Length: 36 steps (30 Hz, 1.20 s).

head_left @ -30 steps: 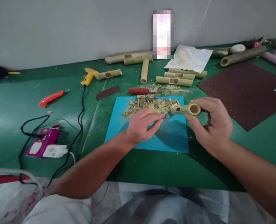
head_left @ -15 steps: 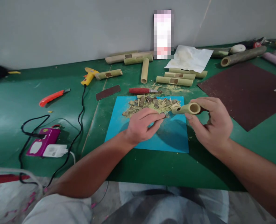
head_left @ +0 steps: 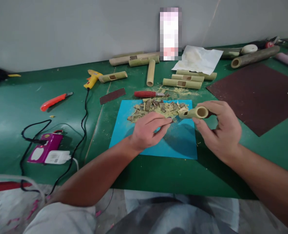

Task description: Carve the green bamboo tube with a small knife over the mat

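Observation:
My right hand (head_left: 220, 128) grips a short bamboo tube (head_left: 194, 112) over the right edge of a blue sheet (head_left: 153, 152); the tube's open end faces me and a notch shows on its side. My left hand (head_left: 150, 130) is closed over the sheet, with its thumb and fingertips pinching a small dark piece (head_left: 171, 120) that is mostly hidden. Bamboo chips and shavings (head_left: 162, 107) lie heaped along the far part of the sheet. Just beyond them is a red-handled knife (head_left: 145, 94).
Notched bamboo tubes (head_left: 182, 84) lie behind, near white paper (head_left: 199, 60) and a propped phone (head_left: 169, 34). Brown sandpaper (head_left: 258, 97) is at right. Left are a yellow glue gun (head_left: 92, 79), red cutter (head_left: 53, 102), sandpaper strip (head_left: 112, 96) and purple power strip (head_left: 46, 148) with cables.
My right hand has shifted very slightly left with the bamboo tube. My left hand keeps its pinch almost unmoved, and the camera view has shifted slightly.

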Motion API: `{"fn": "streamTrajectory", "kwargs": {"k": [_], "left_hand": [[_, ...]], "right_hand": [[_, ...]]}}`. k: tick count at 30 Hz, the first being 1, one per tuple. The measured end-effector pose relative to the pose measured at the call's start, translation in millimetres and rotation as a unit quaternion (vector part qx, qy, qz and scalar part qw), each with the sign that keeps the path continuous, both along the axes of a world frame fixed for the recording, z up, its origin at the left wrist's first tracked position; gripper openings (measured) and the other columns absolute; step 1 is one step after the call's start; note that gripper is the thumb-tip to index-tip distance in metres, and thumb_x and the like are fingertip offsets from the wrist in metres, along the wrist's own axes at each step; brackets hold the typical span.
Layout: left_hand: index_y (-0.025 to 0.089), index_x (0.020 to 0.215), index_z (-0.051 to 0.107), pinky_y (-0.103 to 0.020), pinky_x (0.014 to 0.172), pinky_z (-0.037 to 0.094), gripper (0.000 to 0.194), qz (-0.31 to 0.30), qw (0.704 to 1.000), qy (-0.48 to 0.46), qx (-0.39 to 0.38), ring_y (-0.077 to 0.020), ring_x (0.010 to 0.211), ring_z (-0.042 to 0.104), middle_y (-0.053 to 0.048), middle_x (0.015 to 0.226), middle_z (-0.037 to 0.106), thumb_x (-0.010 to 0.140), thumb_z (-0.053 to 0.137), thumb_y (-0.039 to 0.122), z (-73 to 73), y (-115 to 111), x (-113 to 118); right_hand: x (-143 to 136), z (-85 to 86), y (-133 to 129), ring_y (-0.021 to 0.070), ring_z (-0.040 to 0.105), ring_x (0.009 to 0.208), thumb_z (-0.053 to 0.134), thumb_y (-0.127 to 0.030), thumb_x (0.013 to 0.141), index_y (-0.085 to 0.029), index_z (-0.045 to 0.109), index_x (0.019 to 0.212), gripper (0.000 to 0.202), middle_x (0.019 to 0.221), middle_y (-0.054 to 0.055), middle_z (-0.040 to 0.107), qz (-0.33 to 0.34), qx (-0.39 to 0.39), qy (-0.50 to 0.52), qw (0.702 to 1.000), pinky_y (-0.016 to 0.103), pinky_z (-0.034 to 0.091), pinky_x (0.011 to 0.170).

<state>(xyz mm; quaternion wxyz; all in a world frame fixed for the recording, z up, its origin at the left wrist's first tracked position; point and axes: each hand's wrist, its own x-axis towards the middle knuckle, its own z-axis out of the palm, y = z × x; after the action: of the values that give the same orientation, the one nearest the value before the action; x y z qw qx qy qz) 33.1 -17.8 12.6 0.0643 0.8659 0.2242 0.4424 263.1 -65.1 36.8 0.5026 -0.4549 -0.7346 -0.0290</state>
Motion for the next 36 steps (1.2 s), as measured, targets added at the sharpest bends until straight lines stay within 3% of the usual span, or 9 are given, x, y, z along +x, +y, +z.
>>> {"fn": "streamTrajectory", "kwargs": {"k": [11, 18, 26, 31, 36], "left_hand": [[0.015, 0.102, 0.069, -0.025, 0.076, 0.060, 0.010, 0.002, 1.000, 0.000, 0.003, -0.0142, 0.085, 0.071, -0.007, 0.093, 0.074, 0.093, 0.065, 0.014, -0.5, -0.2, -0.4], [0.015, 0.102, 0.069, -0.025, 0.076, 0.060, 0.010, 0.000, 1.000, -0.004, 0.002, -0.0139, 0.084, 0.071, -0.006, 0.092, 0.074, 0.093, 0.064, 0.013, 1.0, 0.4, 0.7], [0.017, 0.104, 0.068, -0.025, 0.079, 0.061, 0.013, 0.008, 0.999, -0.031, 0.009, -0.0143, 0.087, 0.073, -0.006, 0.095, 0.075, 0.092, 0.066, 0.013, 2.5, -1.2, 0.0], [0.018, 0.105, 0.067, -0.025, 0.081, 0.061, 0.014, 0.019, 0.999, -0.041, 0.005, -0.0138, 0.088, 0.073, -0.005, 0.096, 0.076, 0.093, 0.064, 0.013, 4.3, -2.6, 0.0], [0.019, 0.101, 0.069, -0.025, 0.077, 0.059, 0.009, 0.037, 0.999, -0.031, -0.013, -0.0133, 0.083, 0.072, -0.004, 0.093, 0.076, 0.094, 0.063, 0.016, 0.8, -1.8, 1.5]], "right_hand": [[2.0, 1.0, 2.4, 0.0207, 0.066, 0.085, 0.067, -0.026, 0.089, -0.027, 0.060, 0.108, 0.020, 0.097, 0.005, 0.070, -0.012, -0.017, -0.012, 1.000, 0.038, 0.055, 0.070], [-0.7, 0.9, -3.0, 0.0269, 0.070, 0.101, 0.068, -0.019, 0.085, -0.029, 0.058, 0.119, 0.037, 0.108, 0.007, 0.074, 0.002, 0.030, -0.051, 0.998, 0.044, 0.055, 0.082], [-4.4, 5.0, -5.0, 0.0237, 0.069, 0.088, 0.070, -0.019, 0.083, -0.026, 0.060, 0.108, 0.028, 0.096, 0.005, 0.076, 0.014, 0.063, -0.153, 0.986, 0.039, 0.050, 0.077], [-10.7, -2.8, -2.4, 0.0199, 0.066, 0.084, 0.063, -0.017, 0.086, -0.023, 0.062, 0.102, 0.017, 0.094, 0.004, 0.075, 0.039, 0.016, -0.196, 0.980, 0.037, 0.046, 0.078], [-12.6, -18.1, 2.9, 0.0223, 0.064, 0.091, 0.059, -0.021, 0.091, -0.019, 0.066, 0.106, 0.017, 0.097, 0.007, 0.073, 0.096, -0.059, -0.212, 0.971, 0.038, 0.046, 0.081]]}}
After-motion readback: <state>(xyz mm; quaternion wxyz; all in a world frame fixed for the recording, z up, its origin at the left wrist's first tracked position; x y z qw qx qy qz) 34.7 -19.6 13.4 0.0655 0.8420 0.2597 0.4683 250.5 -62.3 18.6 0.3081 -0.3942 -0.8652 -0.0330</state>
